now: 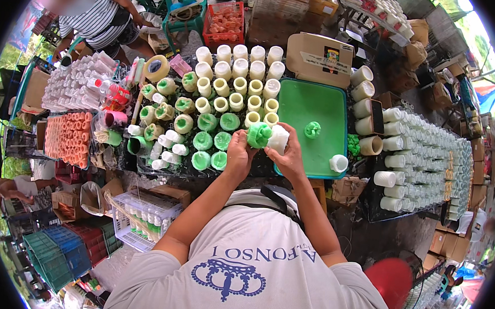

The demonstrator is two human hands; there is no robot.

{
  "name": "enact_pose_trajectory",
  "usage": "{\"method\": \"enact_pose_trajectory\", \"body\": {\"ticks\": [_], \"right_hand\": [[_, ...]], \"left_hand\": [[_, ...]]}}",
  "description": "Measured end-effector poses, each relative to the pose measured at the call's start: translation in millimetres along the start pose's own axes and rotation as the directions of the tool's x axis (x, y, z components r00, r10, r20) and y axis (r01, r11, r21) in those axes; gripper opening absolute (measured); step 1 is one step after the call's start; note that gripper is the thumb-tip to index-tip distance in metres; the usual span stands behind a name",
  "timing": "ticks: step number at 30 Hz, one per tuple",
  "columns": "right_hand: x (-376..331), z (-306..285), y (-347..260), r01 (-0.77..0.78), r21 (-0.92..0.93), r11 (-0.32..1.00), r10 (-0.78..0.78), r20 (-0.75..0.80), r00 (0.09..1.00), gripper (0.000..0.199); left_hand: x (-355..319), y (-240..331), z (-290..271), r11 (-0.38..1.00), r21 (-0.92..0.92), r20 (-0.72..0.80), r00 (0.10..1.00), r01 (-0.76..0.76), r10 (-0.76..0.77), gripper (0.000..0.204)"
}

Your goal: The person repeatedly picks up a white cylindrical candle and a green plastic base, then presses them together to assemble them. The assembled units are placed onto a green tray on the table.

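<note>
My left hand [239, 153] grips a green ruffled plastic piece [258, 134] at the left edge of a green tray [311, 110]. My right hand [288, 151] holds a white plastic piece [278, 138] pressed against the green one. On the tray lie another green ruffled piece [312, 129] and a small white cup [338, 162]. To the left, a dark crate carries rows of white and cream rolls [238, 76] and green rolls [211, 143].
White rolls [390, 159] and packed clear bottles [437, 156] fill the right side. A cardboard box [320, 57] sits behind the tray. Orange pieces in a crate [68, 137], a tape roll [156, 68], a white basket [140, 216] and stacked crates [57, 253] lie left. A person in stripes [99, 15] sits far left.
</note>
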State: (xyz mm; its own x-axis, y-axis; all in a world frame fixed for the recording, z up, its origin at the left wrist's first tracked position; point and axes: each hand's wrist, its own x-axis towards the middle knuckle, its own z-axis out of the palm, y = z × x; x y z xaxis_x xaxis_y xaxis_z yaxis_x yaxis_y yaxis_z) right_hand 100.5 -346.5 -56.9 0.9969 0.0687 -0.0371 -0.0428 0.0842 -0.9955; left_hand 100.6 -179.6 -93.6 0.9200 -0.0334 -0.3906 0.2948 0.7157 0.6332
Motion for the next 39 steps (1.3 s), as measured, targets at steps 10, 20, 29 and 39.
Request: {"method": "enact_pose_trajectory", "body": {"ticks": [10, 20, 29, 39], "right_hand": [[-2.4, -0.9, -1.9, 0.005, -0.026, 1.0, -0.006, -0.026, 1.0, 0.073], [-3.9, -3.2, 0.9, -0.001, -0.003, 1.0, 0.001, -0.019, 1.0, 0.073], [-5.4, -5.3, -0.6, -0.012, 0.026, 1.0, 0.013, -0.013, 1.0, 0.073], [-7.7, -7.8, -0.8, -0.022, 0.024, 0.999, 0.022, -0.009, 1.0, 0.072]], "left_hand": [[-0.9, 0.5, 6.7, 0.999, -0.029, -0.062, 0.998, 0.032, -0.033, 0.029], [1.3, -0.2, 4.8, 0.999, -0.02, -0.07, 0.997, 0.036, -0.038, 0.03], [1.1, -0.3, 4.7, 0.999, -0.018, -0.065, 0.997, 0.03, -0.031, 0.031], [0.7, 1.0, 0.8, 0.999, -0.027, -0.049, 0.998, 0.036, -0.038, 0.031]]}}
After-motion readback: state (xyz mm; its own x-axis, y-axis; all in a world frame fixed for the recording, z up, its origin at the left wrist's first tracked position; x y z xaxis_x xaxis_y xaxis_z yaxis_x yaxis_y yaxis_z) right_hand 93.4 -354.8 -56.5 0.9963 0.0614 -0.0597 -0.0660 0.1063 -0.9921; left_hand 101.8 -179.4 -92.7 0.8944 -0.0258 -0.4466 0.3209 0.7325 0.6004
